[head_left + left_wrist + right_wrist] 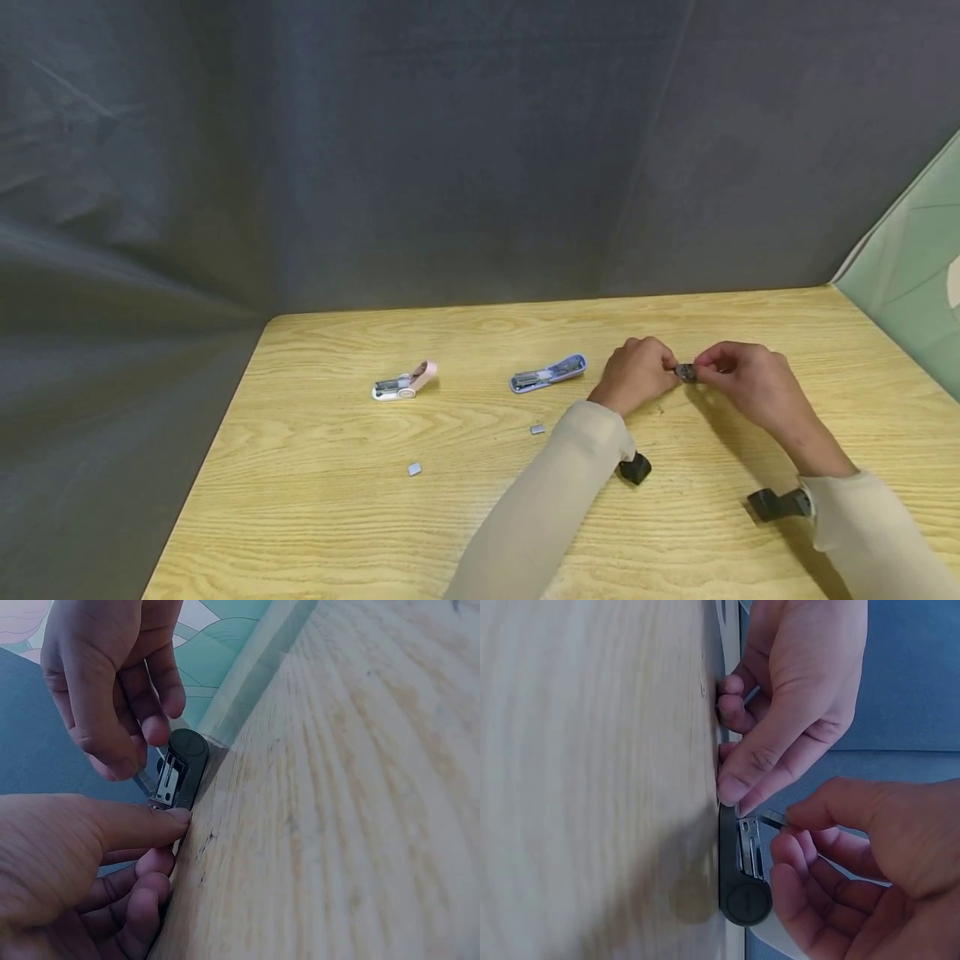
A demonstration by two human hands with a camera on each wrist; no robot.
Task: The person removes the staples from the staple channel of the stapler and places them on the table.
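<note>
A small dark grey stapler (686,372) stands opened up on the table between both hands. The left hand (637,371) pinches one end of it between thumb and forefinger, as the left wrist view also shows at the stapler's body (193,754). From the other side, the right hand (757,383) pinches a short strip of staples (772,818) beside the stapler's bare metal channel (750,846). The strip's far end is close to the channel; whether it touches cannot be told. The right hand's other fingers are loosely curled.
Left of the hands lie an opened blue stapler (547,373) and a white stapler with a raised pink lid (405,383). Nearer the person are two small grey staple strips, one (537,429) below the blue stapler, another (415,469) further left. Dark cloth (480,167) hangs behind the table.
</note>
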